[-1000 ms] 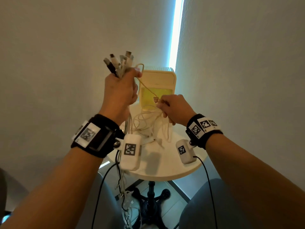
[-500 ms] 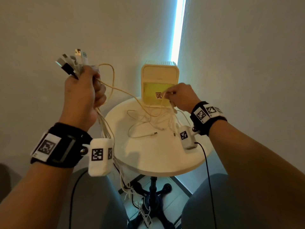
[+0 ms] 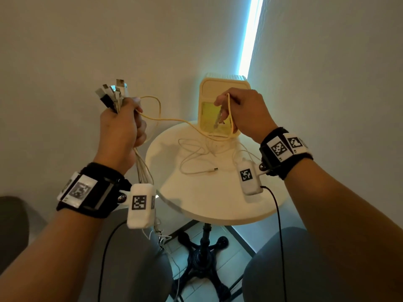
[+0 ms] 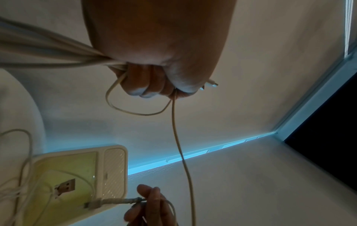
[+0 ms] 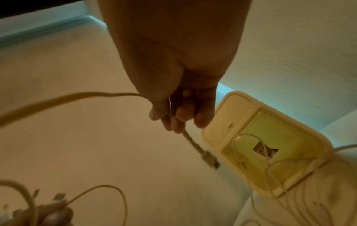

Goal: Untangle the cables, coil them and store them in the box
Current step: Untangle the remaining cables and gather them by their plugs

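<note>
Round table [image 3: 209, 199], left hand [image 3: 118, 129] fisting cable bundle [image 3: 113, 93], right hand [image 3: 244, 112] pinching yellow cable [image 3: 174, 119]

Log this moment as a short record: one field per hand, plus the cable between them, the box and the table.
left hand: grips a bundle of white cables, plugs up
right hand: pinches the yellow braided cable near its plug
yellow braided cable: sags between both hands
cream plastic box: at the table's far edge
round white table: bears loose tangled white cables

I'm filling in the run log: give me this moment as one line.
left hand: grips cable bundle, plugs up | right hand: pinches yellow cable near plug | loose cables: on table | box: open
</note>
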